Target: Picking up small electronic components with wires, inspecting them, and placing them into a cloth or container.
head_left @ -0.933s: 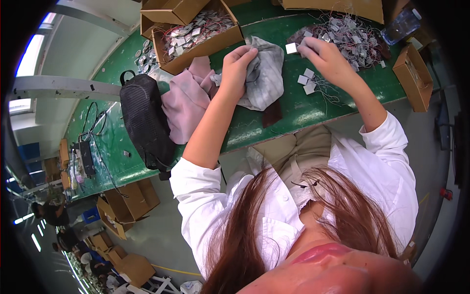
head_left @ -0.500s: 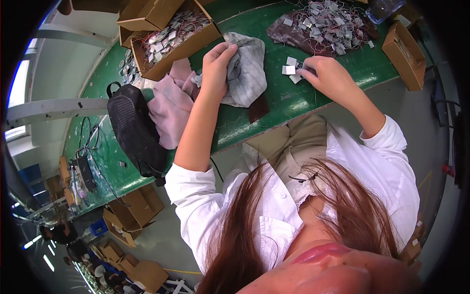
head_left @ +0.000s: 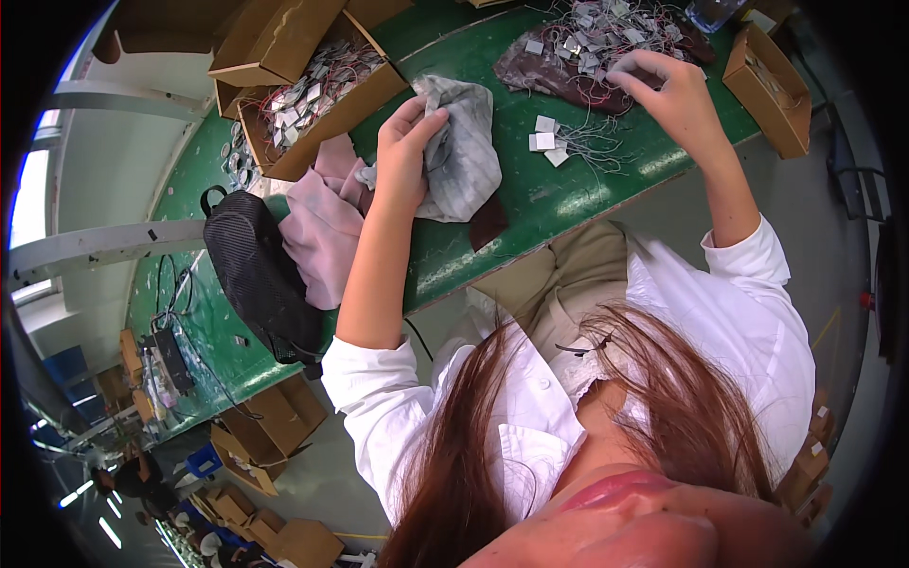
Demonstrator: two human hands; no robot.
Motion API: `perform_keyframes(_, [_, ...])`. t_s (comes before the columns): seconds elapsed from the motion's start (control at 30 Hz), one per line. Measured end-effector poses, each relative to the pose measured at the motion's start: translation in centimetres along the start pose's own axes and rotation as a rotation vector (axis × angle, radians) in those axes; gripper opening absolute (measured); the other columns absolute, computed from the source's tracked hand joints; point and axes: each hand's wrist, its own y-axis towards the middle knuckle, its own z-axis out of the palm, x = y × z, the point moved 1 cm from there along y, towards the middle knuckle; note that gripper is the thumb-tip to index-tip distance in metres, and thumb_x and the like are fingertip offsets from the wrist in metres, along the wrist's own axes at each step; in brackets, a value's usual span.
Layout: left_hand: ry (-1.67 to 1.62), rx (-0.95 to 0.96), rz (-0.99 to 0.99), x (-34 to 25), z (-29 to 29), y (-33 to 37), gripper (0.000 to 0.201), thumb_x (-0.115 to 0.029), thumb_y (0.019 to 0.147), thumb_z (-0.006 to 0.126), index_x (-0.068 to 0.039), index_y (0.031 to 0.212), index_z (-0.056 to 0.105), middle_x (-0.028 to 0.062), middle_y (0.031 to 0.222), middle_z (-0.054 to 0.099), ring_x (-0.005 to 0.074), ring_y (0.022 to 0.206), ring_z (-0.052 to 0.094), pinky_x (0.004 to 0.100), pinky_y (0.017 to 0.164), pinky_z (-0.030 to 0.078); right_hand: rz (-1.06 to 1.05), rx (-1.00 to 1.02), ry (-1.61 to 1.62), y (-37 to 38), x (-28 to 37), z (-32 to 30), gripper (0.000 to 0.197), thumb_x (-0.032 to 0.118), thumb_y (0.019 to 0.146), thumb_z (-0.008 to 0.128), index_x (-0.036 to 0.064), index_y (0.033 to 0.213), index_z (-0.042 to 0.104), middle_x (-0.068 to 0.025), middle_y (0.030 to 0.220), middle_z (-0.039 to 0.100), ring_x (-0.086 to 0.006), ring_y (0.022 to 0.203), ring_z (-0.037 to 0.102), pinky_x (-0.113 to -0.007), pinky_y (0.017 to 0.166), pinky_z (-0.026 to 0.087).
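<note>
My left hand (head_left: 405, 151) is closed on a crumpled grey cloth (head_left: 464, 156), pinching its left edge between thumb and fingers. My right hand (head_left: 674, 95) is over the near right edge of a heap of small flat silvery squares with thin wires (head_left: 606, 38). Its thumb and forefinger are curved with a gap between them, and I see nothing held there. The heap lies on a dark brown plastic sheet (head_left: 530, 74). Between my hands, a small group of white squares (head_left: 543, 141) lies on the green table (head_left: 568, 194), their grey wires fanning out to the right.
An open cardboard box (head_left: 275, 166) of wired squares stands at the back left. Beside my left arm are a pink cloth (head_left: 322, 227) and a black mesh bag (head_left: 256, 275). A smaller cardboard box (head_left: 769, 90) sits at the table's right end, near a clear container (head_left: 712, 13).
My right hand has left the small group of white squares and moved up and right to the heap. My left hand keeps its grip on the grey cloth. The view has shifted slightly.
</note>
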Motion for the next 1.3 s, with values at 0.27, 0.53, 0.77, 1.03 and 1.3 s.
perform_keyframes(0.27, [0.018,0.025,-0.041,0.0,-0.4,0.2,0.023,-0.008,0.078,0.051,0.005,0.097,0.052,0.0079,0.087,0.058,0.0121,0.076,0.056,0.0222,0.069,0.043,-0.157,0.089,-0.161,3.7,-0.2,-0.6,0.015,0.014,0.077,0.054,0.0029,0.087,0.057,-0.0081,0.081,0.058,-0.0227,0.071,0.055,-0.029,0.062,0.042])
perform_keyframes(0.53, [-0.022,0.034,-0.037,-0.1,0.0,0.2,0.019,-0.006,0.079,0.051,0.005,0.095,0.052,0.0077,0.084,0.059,0.0112,0.073,0.056,0.021,0.065,0.045,-0.421,0.26,-0.577,10.1,-2.4,5.5,0.014,0.014,0.073,0.056,0.0021,0.081,0.056,-0.011,0.076,0.056,-0.0289,0.075,0.054,-0.035,0.064,0.045])
perform_keyframes(0.77, [-0.051,0.053,-0.045,0.0,-0.5,0.1,0.02,-0.009,0.08,0.051,0.005,0.094,0.053,0.0069,0.082,0.058,0.0107,0.072,0.056,0.0213,0.065,0.044,-0.345,0.472,-0.898,11.8,-3.5,7.8,0.015,0.001,0.057,0.058,0.0011,0.071,0.061,-0.015,0.075,0.06,-0.0304,0.073,0.059,-0.038,0.057,0.048])
perform_keyframes(1.03, [-0.056,0.056,-0.044,0.0,-0.6,0.2,0.018,-0.009,0.08,0.051,0.004,0.092,0.054,0.0057,0.08,0.058,0.0095,0.069,0.055,0.0211,0.063,0.043,-0.245,0.337,-0.574,11.0,-1.4,5.1,0.016,0.01,0.066,0.059,0.0023,0.079,0.057,-0.0153,0.073,0.057,-0.03,0.073,0.056,-0.036,0.064,0.045])
perform_keyframes(1.3, [-0.269,-0.035,-0.122,0.0,-0.7,0.1,0.026,-0.011,0.083,0.043,0.005,0.102,0.049,0.0114,0.091,0.057,0.0179,0.08,0.057,0.0275,0.072,0.047,0.095,0.547,0.6,7.7,3.1,4.9,0.016,0.017,0.078,0.056,0.0012,0.077,0.055,-0.0011,0.065,0.055,-0.0069,0.057,0.054,-0.02,0.051,0.043])
